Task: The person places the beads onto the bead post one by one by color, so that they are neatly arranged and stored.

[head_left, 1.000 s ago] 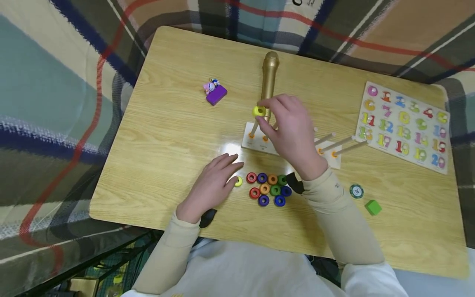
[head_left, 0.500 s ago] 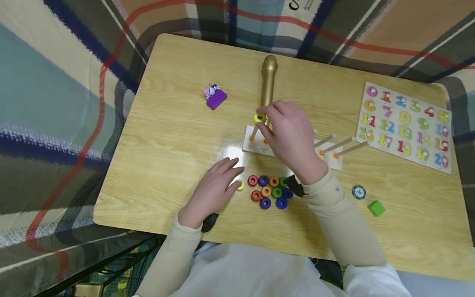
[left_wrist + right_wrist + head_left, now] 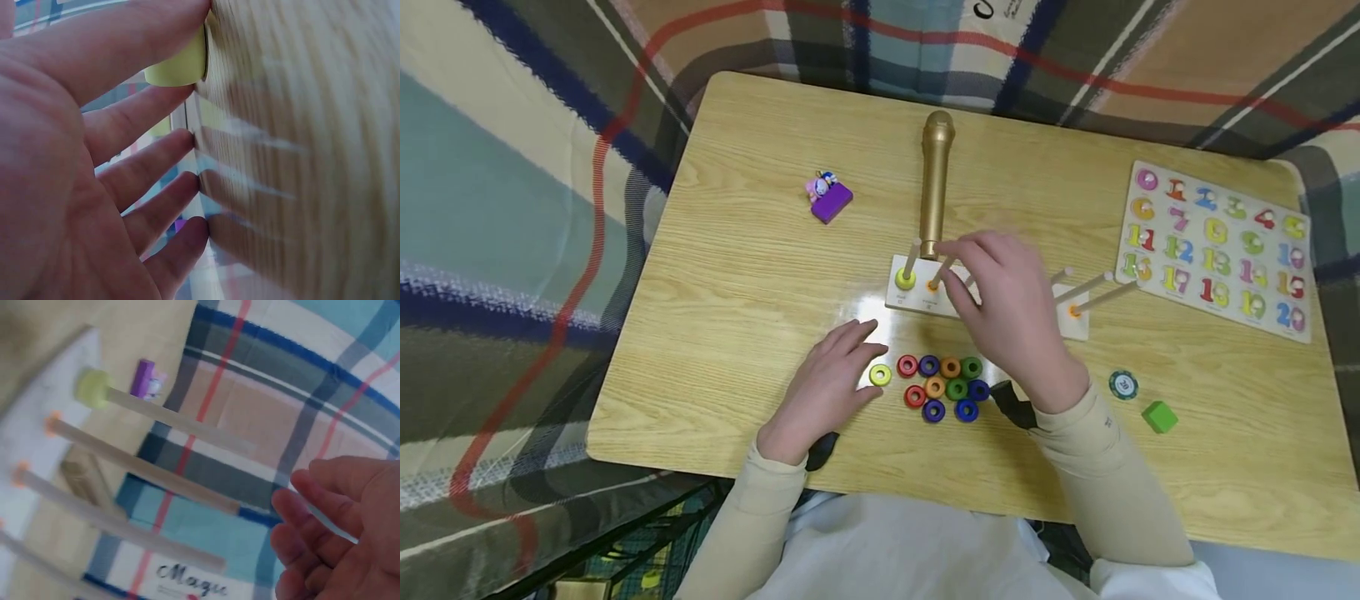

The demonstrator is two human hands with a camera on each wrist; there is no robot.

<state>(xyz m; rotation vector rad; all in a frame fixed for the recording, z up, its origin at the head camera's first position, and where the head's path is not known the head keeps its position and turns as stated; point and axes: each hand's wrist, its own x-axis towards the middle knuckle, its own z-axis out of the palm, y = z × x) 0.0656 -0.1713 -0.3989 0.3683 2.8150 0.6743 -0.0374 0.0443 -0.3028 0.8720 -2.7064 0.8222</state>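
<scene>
A yellow ring (image 3: 906, 279) sits at the base of the leftmost peg on the white peg board (image 3: 917, 302). My right hand (image 3: 1009, 315) hovers over the board's middle with nothing in its grasp; in the right wrist view its fingers (image 3: 309, 531) are loosely bent, apart from the wooden pegs (image 3: 144, 465). Part of the board is hidden beneath it. My left hand (image 3: 823, 387) rests on the table, fingers spread, beside a second yellow ring (image 3: 880, 375). From the left wrist, that ring shows between thumb and index finger; contact is unclear.
Several red, purple, orange, green and blue rings (image 3: 935, 386) lie in front of the board. Behind it is a gold microphone (image 3: 935, 183). A purple block with a figurine (image 3: 831, 202), a number board (image 3: 1217, 250), a poker chip (image 3: 1123, 384) and a green cube (image 3: 1161, 417) lie around.
The yellow ring, earlier held at the leftmost peg's top, is now down at its base. My right hand has let go and moved right and toward the body. My left hand stays nearly still.
</scene>
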